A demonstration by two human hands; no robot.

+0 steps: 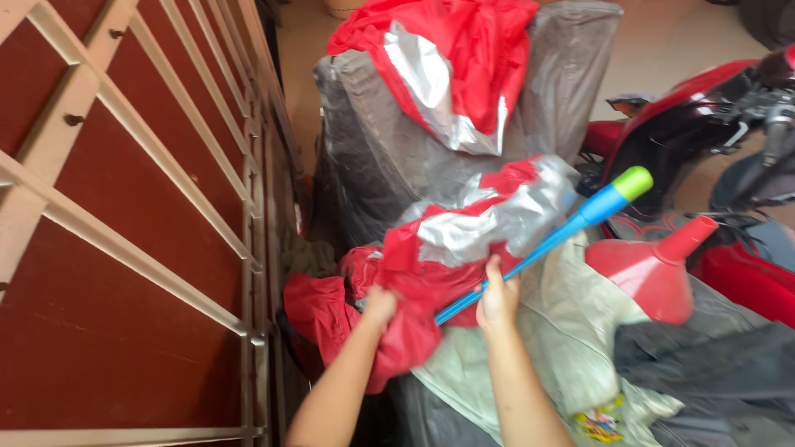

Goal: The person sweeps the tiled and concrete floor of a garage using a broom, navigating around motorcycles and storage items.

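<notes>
— What was in the hands at that moment?

— The right hand was curled around a blue stick handle, gripping it low down. The handle's long axis ran up and to the right from that hand, ending in a green cap near the red motorbike; its lower end ran down and left from the fist, toward the left hand. So the right hand was the one on it.

— And the left hand?

— The left hand was bunched into the red cloth, fingers pressed shut on a fold of it. That cloth, red with a silver lining, lay over the front edge of a heap of covered things, directly between the two hands and reaching up under the handle.

— How many of each?

— One blue handle. Two red-and-silver pieces showed: the one being held, and a second one draped over the top of a tall shape wrapped in a grey cover behind it. Whether they were joined I could not tell.

— Anything beside them?

— One red funnel lay to the right of the handle on a pale sheet, with dark fabric at the lower right. A red-brown gate with pale bars stood along the left.
</notes>
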